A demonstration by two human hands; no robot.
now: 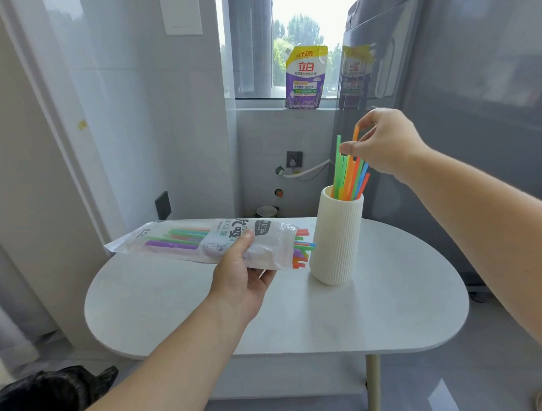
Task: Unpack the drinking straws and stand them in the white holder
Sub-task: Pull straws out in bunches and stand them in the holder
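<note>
The right hand (385,141) pinches the top of an orange straw (355,133) above the bunch of straws (349,180) already standing in the holder (338,236). At the holder's nine o'clock the left hand (241,268) is closed around the pack (209,242), its loose ends just beside the holder. A careless nudge from pack or hand could tip the tall holder and spill the straws.

a white oval table (299,316) is seen, carried on a pale leg. only a ribbed white holder (338,242) is stood directly on it, near the far edge, right of centre. colourful straws (349,178) are held upright inside the holder.
</note>
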